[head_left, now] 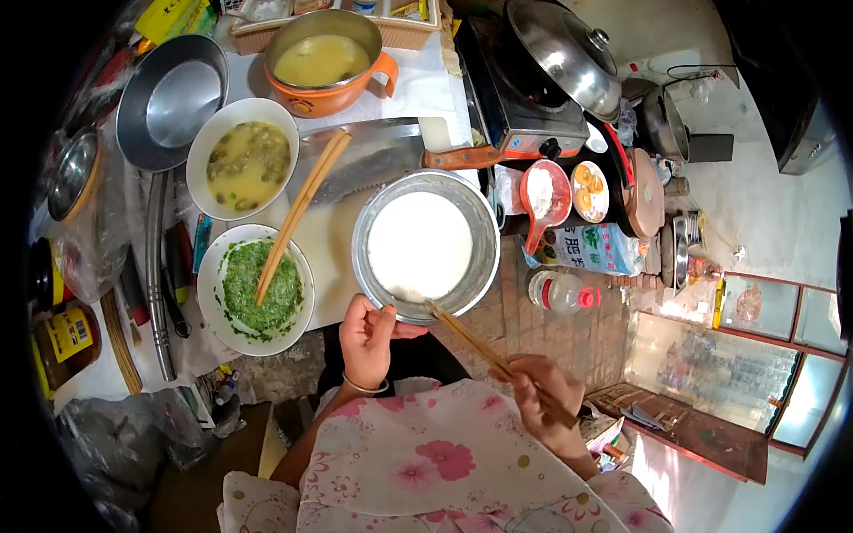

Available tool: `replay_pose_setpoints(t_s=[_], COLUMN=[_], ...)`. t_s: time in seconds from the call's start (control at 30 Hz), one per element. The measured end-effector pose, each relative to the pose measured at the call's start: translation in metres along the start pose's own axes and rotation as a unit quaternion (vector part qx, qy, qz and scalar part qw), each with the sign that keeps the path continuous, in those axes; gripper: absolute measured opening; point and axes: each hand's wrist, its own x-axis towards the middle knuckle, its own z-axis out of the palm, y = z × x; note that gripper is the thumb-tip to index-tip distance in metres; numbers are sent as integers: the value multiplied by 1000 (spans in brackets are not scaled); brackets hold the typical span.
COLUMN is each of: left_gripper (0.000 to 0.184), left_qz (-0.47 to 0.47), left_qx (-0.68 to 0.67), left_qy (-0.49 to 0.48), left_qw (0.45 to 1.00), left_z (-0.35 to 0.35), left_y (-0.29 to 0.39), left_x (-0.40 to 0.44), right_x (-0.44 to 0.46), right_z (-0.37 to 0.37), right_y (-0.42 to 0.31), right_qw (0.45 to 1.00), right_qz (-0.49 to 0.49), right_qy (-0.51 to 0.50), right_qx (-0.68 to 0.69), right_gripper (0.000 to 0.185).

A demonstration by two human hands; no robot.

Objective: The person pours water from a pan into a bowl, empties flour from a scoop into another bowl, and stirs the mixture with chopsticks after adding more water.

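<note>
A steel bowl (487, 253) with a smooth white mixture (419, 244) inside stands in front of me. My left hand (366, 342) grips its near rim, thumb on top and fingers underneath. In my right hand (544, 395) is a pair of wooden chopsticks (475, 342), their tips dipped at the bowl's near inner edge. Left of it, a white bowl (305, 311) holds a chopped green mixture (253, 289), with a second pair of chopsticks (306, 200) leaning in it. Behind that, another white bowl (197, 173) contains yellowish liquid with dark pieces.
A cleaver (462, 158) lies behind the steel bowl. An orange-handled pot (311, 99) and a grey pan (147, 107) stand at the back left. To the right are a gas stove (524, 142), a red scoop of white powder (551, 213) and a plastic bottle (553, 290).
</note>
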Motion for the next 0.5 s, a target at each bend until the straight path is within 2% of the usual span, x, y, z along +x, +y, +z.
replay_pose_setpoints(t_s=[0.07, 0.1, 0.13, 0.2, 0.27, 0.3, 0.4, 0.43, 0.47, 0.5], left_gripper=[11, 11, 10, 10, 9, 9, 8, 8, 8, 8], left_qz=[-14, -7, 2, 7, -6, -7, -1, -5, -7, -2], left_qx=[-1, 2, 5, -9, -1, 0, -5, -8, -11, -13], left_qy=[4, 1, -1, 9, 7, 5, -4, 0, 5, 8], left_qw=[1000, 1000, 1000, 1000, 1000, 1000, 1000, 1000, 1000, 1000], left_z=[-1, -1, -2, -2, -3, -3, -3, -3, -3, -3], left_y=[0, -1, -3, -6, -6, -5, -3, -3, -2, -1], left_x=[-3, -2, 0, 1, 1, 1, -1, 0, 2, 3], right_x=[0, 10, 12, -2, -7, -2, 10, 16, 17, 10], right_z=[-4, -12, -18, -25, -19, -6, -22, -22, -30, -33], right_y=[12, 18, 24, 25, -6, -8, 9, 14, 21, 18], right_qw=[996, 993, 992, 998, 994, 999, 999, 993, 995, 995], right_qz=[74, 55, 66, 56, 95, 2, 38, 52, 63, 84], right_qy=[30, 68, 96, 32, -44, -7, -10, 69, 69, 19], right_qx=[28, 81, 41, 12, 21, 39, -31, 76, 47, 47], right_gripper=[14, 15, 18, 14, 10, 9, 10, 11, 12, 11])
